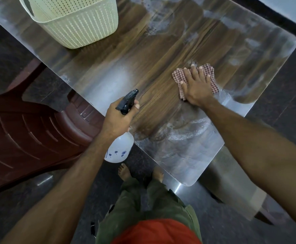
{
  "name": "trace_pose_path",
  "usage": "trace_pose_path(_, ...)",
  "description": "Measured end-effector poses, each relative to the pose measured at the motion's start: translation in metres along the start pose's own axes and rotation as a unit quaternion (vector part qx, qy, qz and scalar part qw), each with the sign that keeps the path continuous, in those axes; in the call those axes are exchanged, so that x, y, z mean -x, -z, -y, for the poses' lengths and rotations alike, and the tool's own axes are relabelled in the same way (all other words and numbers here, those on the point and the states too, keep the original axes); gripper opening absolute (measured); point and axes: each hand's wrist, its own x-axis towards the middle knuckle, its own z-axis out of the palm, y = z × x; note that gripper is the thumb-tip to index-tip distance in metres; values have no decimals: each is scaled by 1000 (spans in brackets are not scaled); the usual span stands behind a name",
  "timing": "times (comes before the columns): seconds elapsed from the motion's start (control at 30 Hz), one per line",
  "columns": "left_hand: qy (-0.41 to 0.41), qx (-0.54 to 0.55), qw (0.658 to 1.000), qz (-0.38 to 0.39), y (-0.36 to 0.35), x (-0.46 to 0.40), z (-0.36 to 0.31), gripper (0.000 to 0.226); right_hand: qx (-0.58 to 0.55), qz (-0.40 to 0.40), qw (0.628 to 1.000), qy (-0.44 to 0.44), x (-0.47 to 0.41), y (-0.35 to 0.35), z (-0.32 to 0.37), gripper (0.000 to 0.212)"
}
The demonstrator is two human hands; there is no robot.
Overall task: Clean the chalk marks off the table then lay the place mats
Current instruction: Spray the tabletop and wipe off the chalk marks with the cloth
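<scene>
From the head view, the cleaning half of the task looks to be under way and not finished. The right hand (197, 87) lies flat with fingers spread, pressing a red-and-white checked cloth (212, 74) onto the glossy wood-grain table (143, 67) at about 3 o'clock of the top. White chalky smears (187, 134) still show at 5 o'clock near the front edge, and fainter pale patches at 1 o'clock, so I judge more wiping is left. No place mats are in sight on the table; laying them is not yet begun.

The left hand (119, 117) is curled round the neck of a translucent white plastic spray bottle with a black trigger head (120, 148), held at the table's 7 o'clock edge; its fill level cannot be told. A cream perforated plastic basket (73, 23) stands at 11 o'clock; its contents are hidden.
</scene>
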Motion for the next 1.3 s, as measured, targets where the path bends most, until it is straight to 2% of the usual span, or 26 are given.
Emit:
trace_pose_path(0.2,6,-31,999,38,-18,22,20,2,-15,27,999,14,-5,4,-10,65)
trace_pose_path(0.47,2,-49,995,82,-38,46,37,3,-7,20,1000,19,12,5,-22,62)
trace_pose_path(0.6,-15,-94,986,140,-41,60,45,9,-9,36,999,25,19,9,-28,62)
trace_pose_path(0.73,-23,-144,974,172,-35,70,58,26,-10,54,998,25,23,13,-30,65)
trace_pose_path(1.03,-29,-148,973,176,-13,84,69,19,-2,57,998,-10,48,8,-35,68)
trace_pose_path(1.2,14,-143,986,83,11,82,79,18,6,56,998,-27,57,3,-33,68)
trace_pose_path(1.3,34,-153,985,75,27,79,86,20,2,54,998,-37,60,2,-30,68)
